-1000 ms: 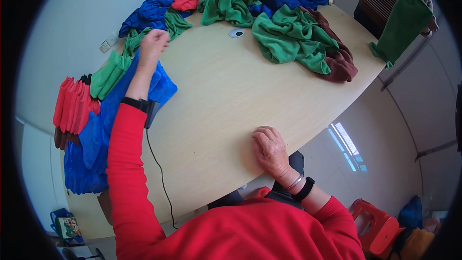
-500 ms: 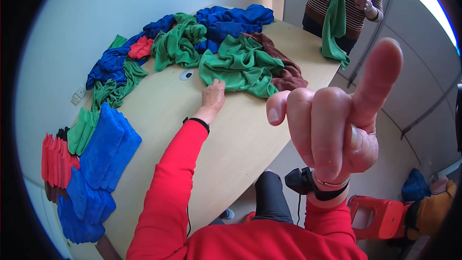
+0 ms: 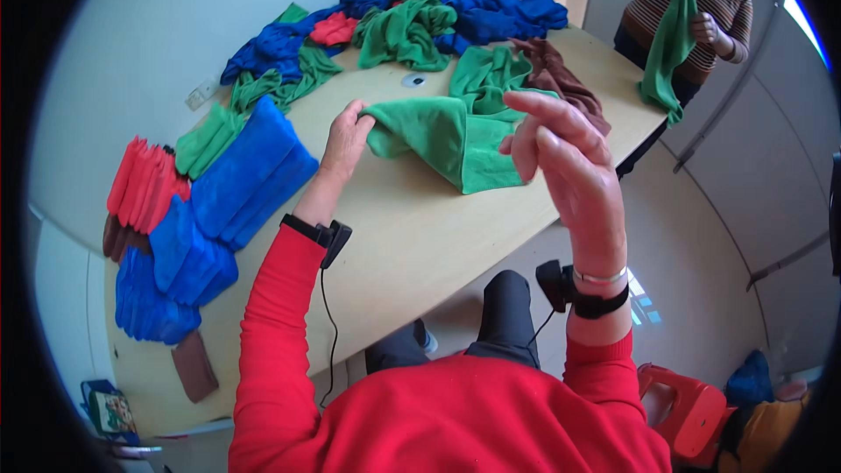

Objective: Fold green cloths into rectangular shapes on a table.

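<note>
My left hand pinches the left corner of a green towel, lifting that end off the table. The towel stretches to the right in folds, its lower edge hanging over the tabletop. My right hand is raised in front of the towel's right end, nearer to me. Its fingers are partly bent and apart, with the foremost one pointing left; I see nothing held in it. Behind the towel lie another crumpled green cloth and a brown cloth.
Crumpled blue, green and red cloths line the table's far side. Folded blue, red and green towels are stacked at left. A co-worker holds a green cloth. A red stool stands lower right.
My left hand has lifted the green towel's corner and drawn it left and toward me, spreading the cloth. My right hand has turned and lowered from a pointing pose.
</note>
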`<state>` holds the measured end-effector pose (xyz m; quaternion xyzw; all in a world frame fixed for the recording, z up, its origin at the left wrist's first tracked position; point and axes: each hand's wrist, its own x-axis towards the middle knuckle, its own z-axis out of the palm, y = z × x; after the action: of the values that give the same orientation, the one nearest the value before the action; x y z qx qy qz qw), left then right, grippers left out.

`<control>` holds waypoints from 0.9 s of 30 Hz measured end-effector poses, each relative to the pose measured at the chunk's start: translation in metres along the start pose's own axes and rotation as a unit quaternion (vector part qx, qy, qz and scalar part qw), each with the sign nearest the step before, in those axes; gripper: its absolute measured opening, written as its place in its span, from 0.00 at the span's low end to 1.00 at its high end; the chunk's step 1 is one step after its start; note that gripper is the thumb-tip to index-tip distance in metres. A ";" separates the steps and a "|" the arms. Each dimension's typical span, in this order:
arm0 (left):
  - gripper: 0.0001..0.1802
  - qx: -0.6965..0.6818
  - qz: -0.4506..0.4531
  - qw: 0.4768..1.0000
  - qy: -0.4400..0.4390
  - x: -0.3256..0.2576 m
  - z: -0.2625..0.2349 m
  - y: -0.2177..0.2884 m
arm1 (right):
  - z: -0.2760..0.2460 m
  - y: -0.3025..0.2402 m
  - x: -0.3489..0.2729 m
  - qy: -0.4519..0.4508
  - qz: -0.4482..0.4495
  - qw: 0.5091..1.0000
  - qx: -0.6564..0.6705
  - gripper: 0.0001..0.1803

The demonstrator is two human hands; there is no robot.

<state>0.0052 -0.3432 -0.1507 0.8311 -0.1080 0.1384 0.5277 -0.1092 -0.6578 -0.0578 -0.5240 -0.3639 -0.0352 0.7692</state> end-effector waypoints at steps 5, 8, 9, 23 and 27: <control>0.07 -0.050 0.004 0.998 0.026 -0.054 -0.030 0.030 | -0.029 0.112 -0.022 0.064 0.205 0.961 -0.175 0.20; 0.07 -0.059 0.017 0.997 0.054 -0.086 -0.042 0.046 | -0.030 0.162 -0.042 0.037 0.270 0.902 -0.335 0.21; 0.07 -0.060 0.018 0.997 0.054 -0.094 -0.045 0.043 | -0.031 0.180 -0.048 0.040 0.203 0.871 -0.445 0.22; 0.28 0.451 0.048 0.890 0.035 -0.150 0.028 0.030 | 0.004 0.201 0.016 0.036 -0.048 0.790 -0.610 0.29; 0.23 0.488 -0.041 0.870 -0.052 -0.137 0.064 0.007 | 0.004 0.232 0.023 -0.080 0.096 0.695 -0.708 0.16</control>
<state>-0.1185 -0.4000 -0.2179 0.9925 -0.0197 0.1084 0.0535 0.0073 -0.5429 -0.2245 -0.9465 -0.2395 -0.1663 0.1380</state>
